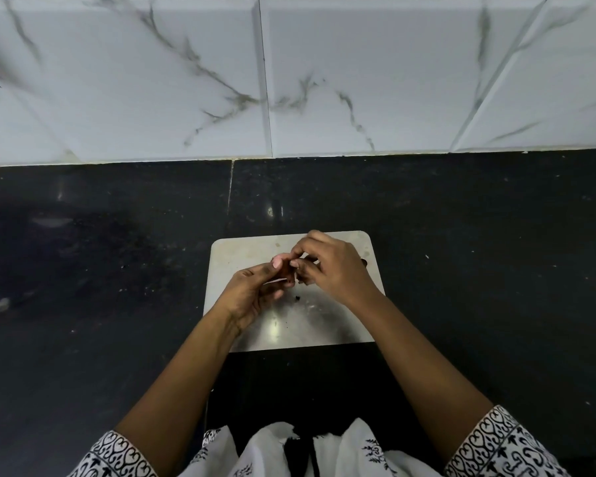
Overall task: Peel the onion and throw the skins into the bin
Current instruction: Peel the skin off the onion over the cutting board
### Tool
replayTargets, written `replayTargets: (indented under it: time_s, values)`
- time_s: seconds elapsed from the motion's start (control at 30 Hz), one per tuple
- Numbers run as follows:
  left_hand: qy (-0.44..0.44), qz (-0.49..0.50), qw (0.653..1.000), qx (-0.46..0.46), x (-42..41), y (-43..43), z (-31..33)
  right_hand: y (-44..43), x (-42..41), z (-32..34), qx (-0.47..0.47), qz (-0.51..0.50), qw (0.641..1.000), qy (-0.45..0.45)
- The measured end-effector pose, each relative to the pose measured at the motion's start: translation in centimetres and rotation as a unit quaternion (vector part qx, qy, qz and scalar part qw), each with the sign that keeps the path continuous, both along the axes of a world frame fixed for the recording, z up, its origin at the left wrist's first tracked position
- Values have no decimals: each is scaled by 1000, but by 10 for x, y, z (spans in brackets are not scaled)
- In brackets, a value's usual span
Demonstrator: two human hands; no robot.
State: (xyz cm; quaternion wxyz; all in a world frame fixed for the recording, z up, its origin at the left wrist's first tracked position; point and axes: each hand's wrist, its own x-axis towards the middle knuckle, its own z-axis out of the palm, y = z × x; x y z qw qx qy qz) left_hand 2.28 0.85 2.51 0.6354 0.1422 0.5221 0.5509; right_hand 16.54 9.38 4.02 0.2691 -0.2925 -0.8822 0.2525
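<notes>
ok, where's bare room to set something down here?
Free: board's near half between the wrists; counter left, right and behind it to the tiled wall. Crowded: board's far half, under left hand and right hand on the onion.

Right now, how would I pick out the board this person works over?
Find the black counter below the white marble tiles. At its middle, under the left hand and right hand, lies the board: pale, rounded corners, the only light slab there.
</notes>
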Motion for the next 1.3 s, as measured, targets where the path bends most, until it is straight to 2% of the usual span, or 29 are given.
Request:
replayTargets:
  time_s: [0.17,0.33,0.4,0.53,0.6,0.7,0.8,1.0,1.3]
  values:
    - [-34,13,999,-9,4,-2,-6,-4,1,-5,28,12,998,-57]
    - [-58,77,995,-14,-1,1,-7,-13,13,-22,-5,41,989,-144]
    - [-57,81,995,-16,-6,1,-6,-15,18,-28,-34,7,991,-128]
    - [-62,66,996,-18,-8,0,-4,-16,12,-21,-124,-98,987,-17]
    - [-69,62,996,-17,-7,-1,-6,-12,7,-17,-140,-86,986,-32]
    - [-70,62,995,-18,-5,-2,-8,-6,5,-14,-168,-56,978,-107]
    - [-61,60,996,-14,-5,-2,-9,-5,6,-10,-186,-73,973,-116]
    - [-5,52,998,28,-4,-1,-13,-10,-2,5,-208,-112,972,0]
    - [126,109,983,78,2,-6,-14,-9,-10,12,-169,-105,980,-17]
